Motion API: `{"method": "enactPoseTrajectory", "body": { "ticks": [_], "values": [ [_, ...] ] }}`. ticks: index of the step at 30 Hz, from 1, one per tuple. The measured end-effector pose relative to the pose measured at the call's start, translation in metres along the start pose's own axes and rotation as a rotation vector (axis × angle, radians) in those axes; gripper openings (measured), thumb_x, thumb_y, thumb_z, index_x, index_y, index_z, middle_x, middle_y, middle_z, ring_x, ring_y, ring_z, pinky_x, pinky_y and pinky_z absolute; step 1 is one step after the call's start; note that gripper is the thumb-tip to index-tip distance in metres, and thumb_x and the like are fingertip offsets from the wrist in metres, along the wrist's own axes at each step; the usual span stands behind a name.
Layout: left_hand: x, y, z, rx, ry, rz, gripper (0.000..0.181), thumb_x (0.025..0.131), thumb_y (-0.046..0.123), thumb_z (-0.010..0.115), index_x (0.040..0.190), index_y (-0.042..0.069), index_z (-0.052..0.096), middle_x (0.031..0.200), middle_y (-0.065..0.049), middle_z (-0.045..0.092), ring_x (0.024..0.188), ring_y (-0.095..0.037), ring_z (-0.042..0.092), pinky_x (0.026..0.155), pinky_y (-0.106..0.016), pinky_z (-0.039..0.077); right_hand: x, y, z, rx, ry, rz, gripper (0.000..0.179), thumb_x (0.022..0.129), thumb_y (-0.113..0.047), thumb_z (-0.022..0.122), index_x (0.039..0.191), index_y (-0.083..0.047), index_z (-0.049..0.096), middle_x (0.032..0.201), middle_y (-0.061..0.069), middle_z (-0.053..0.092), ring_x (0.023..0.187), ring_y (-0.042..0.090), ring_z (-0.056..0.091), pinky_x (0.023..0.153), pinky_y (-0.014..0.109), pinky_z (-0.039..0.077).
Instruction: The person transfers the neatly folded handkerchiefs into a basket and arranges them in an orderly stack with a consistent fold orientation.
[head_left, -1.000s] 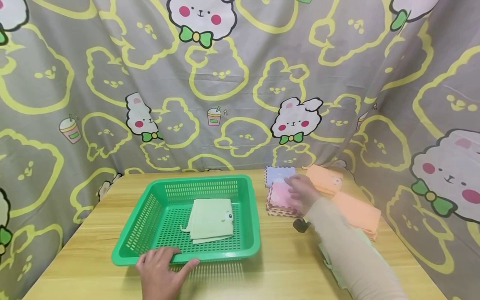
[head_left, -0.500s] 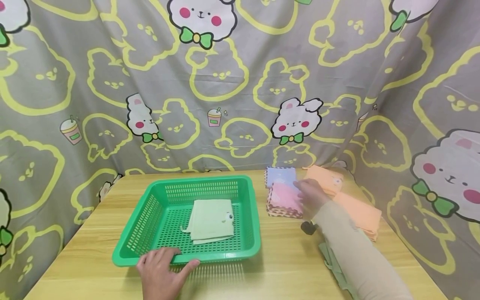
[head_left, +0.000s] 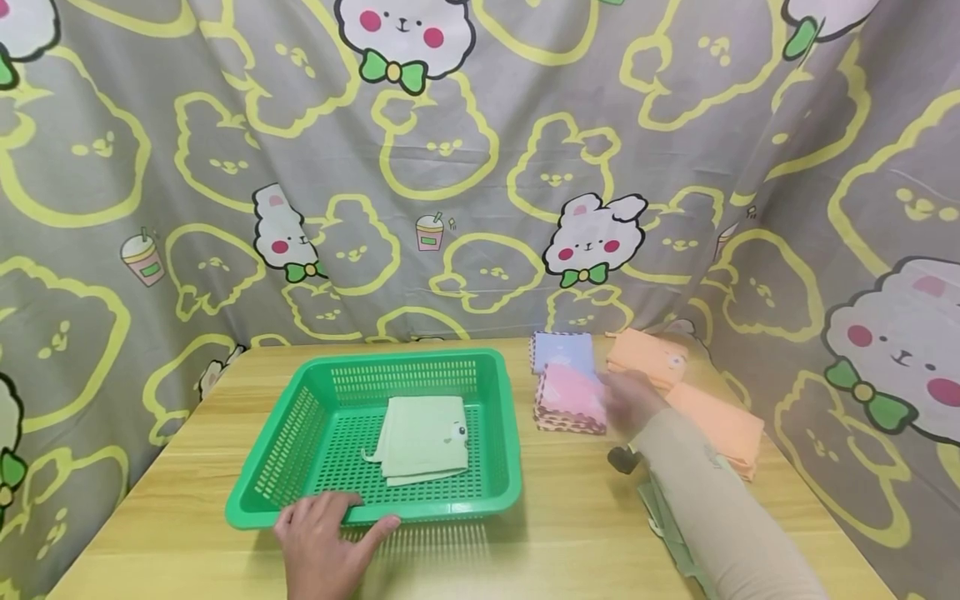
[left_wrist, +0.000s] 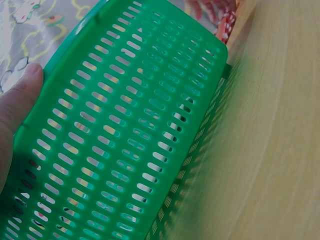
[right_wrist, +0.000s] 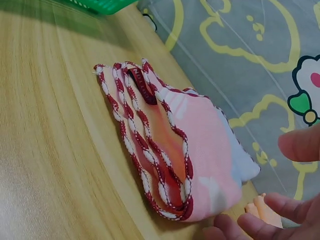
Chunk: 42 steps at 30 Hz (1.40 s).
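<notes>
A green plastic basket (head_left: 495,467) stands on the wooden table with a folded pale green cloth (head_left: 423,437) inside. My left hand (head_left: 326,533) rests on the basket's near rim, thumb along the outer wall (left_wrist: 22,100). A folded pink cloth with red-trimmed edges (head_left: 570,398) lies right of the basket, seen close in the right wrist view (right_wrist: 175,150). My right hand (head_left: 630,400) hovers just right of this pink cloth, fingers (right_wrist: 260,222) loosely curved and holding nothing. A pale blue cloth (head_left: 561,350) lies behind the pink one.
Folded orange cloths (head_left: 645,354) (head_left: 720,425) lie at the right near the curtain. A small dark object (head_left: 622,458) sits under my right forearm. More pale green cloth (head_left: 667,521) lies beneath that arm. Printed curtain encloses the table (head_left: 562,533) on three sides.
My right hand slid rightward off the pink cloth to its right side. The left hand and the basket stayed put.
</notes>
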<state>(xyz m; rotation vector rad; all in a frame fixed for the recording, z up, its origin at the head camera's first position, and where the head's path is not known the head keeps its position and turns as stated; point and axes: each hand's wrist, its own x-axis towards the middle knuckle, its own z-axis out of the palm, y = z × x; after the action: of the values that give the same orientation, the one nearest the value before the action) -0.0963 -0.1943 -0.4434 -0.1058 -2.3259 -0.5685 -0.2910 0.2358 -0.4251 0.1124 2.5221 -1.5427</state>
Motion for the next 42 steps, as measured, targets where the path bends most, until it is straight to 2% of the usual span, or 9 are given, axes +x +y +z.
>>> {"method": "enactPoseTrajectory", "body": {
  "ticks": [3,8,11,16,21,31,36,39,42],
  "values": [
    [0.000,0.000,0.000,0.001,0.004,0.002,0.051,0.063,0.061,0.080,0.075,0.014,0.064,0.076,-0.002,0.063,0.077,-0.029,0.053,0.080,-0.054,0.027,0.000,0.000,0.001,0.320,-0.005,0.138,0.025,0.101,-0.027,0.050,0.090,-0.005,0.054,0.062,-0.003,0.039,0.051,0.011,0.039,0.052,0.026,0.040],
    [0.000,0.000,0.000,0.002,0.009,0.005,0.051,0.062,0.060,0.080,0.075,0.014,0.063,0.075,-0.002,0.063,0.077,-0.030,0.054,0.080,-0.055,0.027,-0.001,0.001,0.002,0.470,-0.007,0.190,0.036,0.099,-0.021,0.054,0.126,0.001,0.049,0.091,0.001,0.044,0.073,0.011,0.047,0.070,0.025,0.046],
    [0.000,0.000,0.001,0.000,0.013,0.005,0.051,0.062,0.061,0.080,0.074,0.014,0.063,0.074,-0.001,0.063,0.077,-0.030,0.054,0.081,-0.055,0.027,0.000,0.003,0.003,0.527,-0.003,0.217,0.044,0.098,-0.019,0.055,0.136,-0.001,0.043,0.099,0.001,0.042,0.078,0.010,0.049,0.073,0.024,0.047],
    [0.000,0.000,0.000,-0.009,0.017,0.009,0.051,0.062,0.061,0.080,0.075,0.014,0.063,0.074,-0.001,0.062,0.077,-0.029,0.053,0.080,-0.055,0.027,0.005,0.008,0.004,0.570,0.002,0.232,0.036,0.098,-0.018,0.056,0.129,-0.001,0.049,0.089,0.000,0.047,0.068,0.009,0.049,0.063,0.022,0.045],
    [0.000,0.000,0.000,-0.014,0.019,0.012,0.051,0.062,0.061,0.080,0.075,0.015,0.063,0.075,0.000,0.062,0.076,-0.028,0.052,0.080,-0.055,0.027,0.008,0.010,0.005,0.621,-0.006,0.202,0.024,0.099,-0.016,0.053,0.117,0.001,0.053,0.065,-0.005,0.047,0.051,0.006,0.043,0.049,0.021,0.040],
    [0.000,0.001,-0.001,-0.011,0.008,0.007,0.050,0.063,0.060,0.080,0.075,0.014,0.063,0.075,-0.001,0.063,0.076,-0.029,0.053,0.080,-0.055,0.027,0.009,0.009,0.007,0.622,-0.036,0.169,0.039,0.101,-0.015,0.049,0.133,0.006,0.043,0.066,-0.007,0.045,0.057,0.007,0.043,0.066,0.025,0.044],
    [0.000,0.002,-0.003,0.005,-0.014,-0.010,0.050,0.063,0.059,0.080,0.075,0.014,0.063,0.076,-0.002,0.063,0.077,-0.029,0.053,0.081,-0.056,0.027,0.007,0.003,0.008,0.613,-0.058,0.184,0.042,0.102,-0.018,0.047,0.137,0.004,0.039,0.081,-0.002,0.046,0.069,0.010,0.047,0.072,0.027,0.044],
    [0.000,0.003,-0.003,0.011,-0.025,-0.019,0.049,0.063,0.059,0.081,0.075,0.014,0.063,0.077,-0.002,0.064,0.078,-0.029,0.053,0.081,-0.056,0.027,0.006,0.001,0.008,0.658,-0.079,0.179,0.045,0.102,-0.016,0.045,0.142,0.004,0.035,0.105,0.007,0.051,0.089,0.015,0.054,0.085,0.030,0.046],
    [0.000,0.003,-0.003,0.016,-0.037,-0.028,0.049,0.064,0.059,0.081,0.076,0.015,0.063,0.078,-0.001,0.064,0.079,-0.028,0.053,0.082,-0.056,0.027,0.005,0.000,0.008,0.692,-0.098,0.160,0.048,0.103,-0.015,0.043,0.145,0.006,0.030,0.131,0.015,0.044,0.112,0.021,0.051,0.099,0.034,0.042]
  ]
}}
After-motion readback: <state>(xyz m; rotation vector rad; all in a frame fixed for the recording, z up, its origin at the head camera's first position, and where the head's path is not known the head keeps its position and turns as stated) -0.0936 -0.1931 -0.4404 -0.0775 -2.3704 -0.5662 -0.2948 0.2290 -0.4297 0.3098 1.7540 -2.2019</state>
